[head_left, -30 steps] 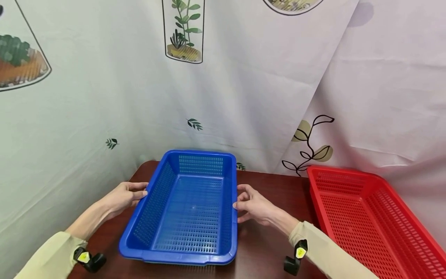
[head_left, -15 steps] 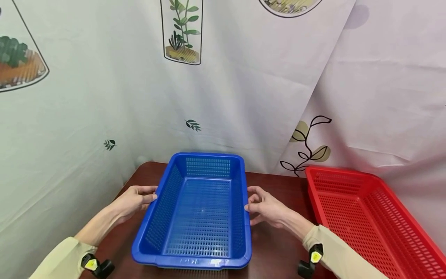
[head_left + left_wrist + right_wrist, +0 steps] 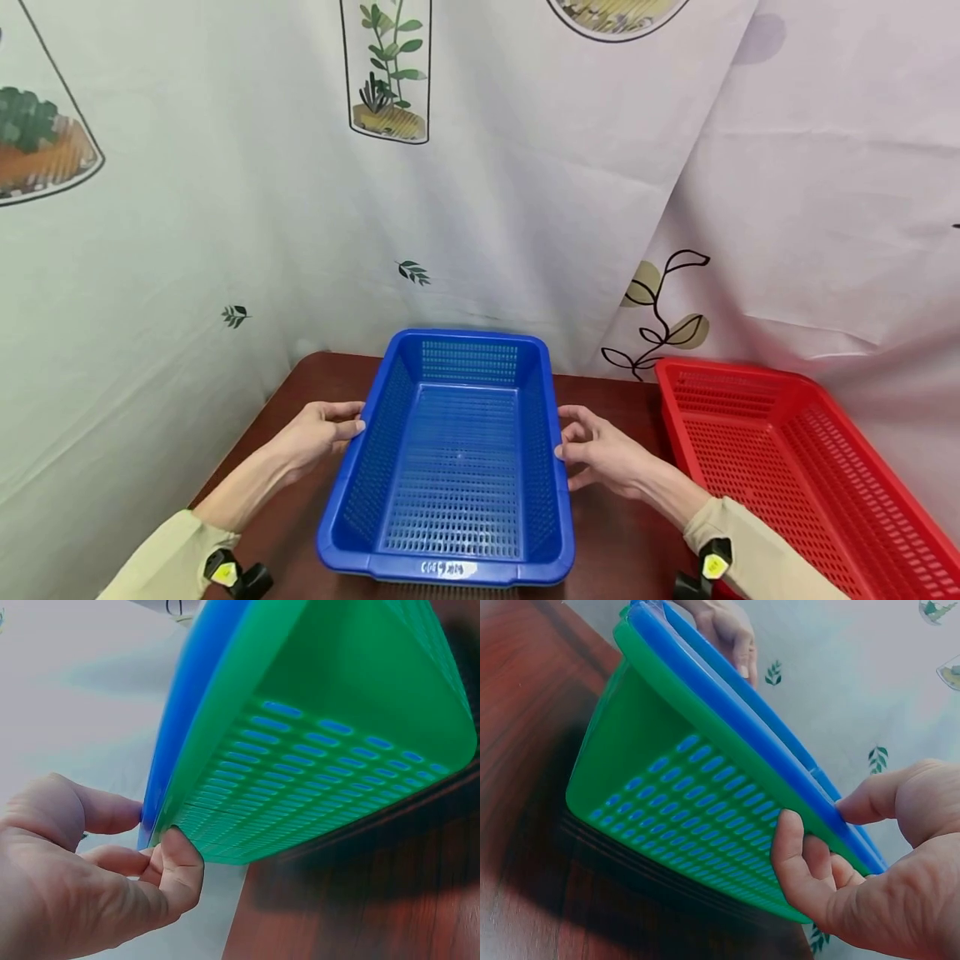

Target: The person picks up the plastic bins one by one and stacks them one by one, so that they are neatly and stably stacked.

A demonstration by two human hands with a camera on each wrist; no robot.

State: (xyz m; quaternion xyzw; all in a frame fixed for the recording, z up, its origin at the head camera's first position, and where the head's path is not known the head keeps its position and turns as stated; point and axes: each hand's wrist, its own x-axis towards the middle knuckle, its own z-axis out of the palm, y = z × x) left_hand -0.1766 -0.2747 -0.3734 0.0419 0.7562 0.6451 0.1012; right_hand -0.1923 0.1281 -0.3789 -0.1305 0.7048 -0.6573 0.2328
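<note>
A blue plastic basket (image 3: 453, 467) with slotted walls sits inside a green basket (image 3: 330, 750), whose outside shows in both wrist views. My left hand (image 3: 318, 433) pinches the rims on the left long side, thumb on the blue edge and fingers under the green one. On the opposite side my right hand (image 3: 603, 450) grips the rims in the same way, fingers curled below. Nothing lies inside the blue basket. Whether the green basket's base touches the brown table (image 3: 288, 517) I cannot tell.
A red slotted basket (image 3: 780, 492) stands at the right of the table. Behind hangs a white curtain (image 3: 495, 208) with plant drawings, meeting the table's back and left edges. Dark camera mounts sit on both wrists.
Both hands have moved the nested blue and green baskets to the right, closer to the red basket, keeping their hold on the rims. The red basket has stayed in place.
</note>
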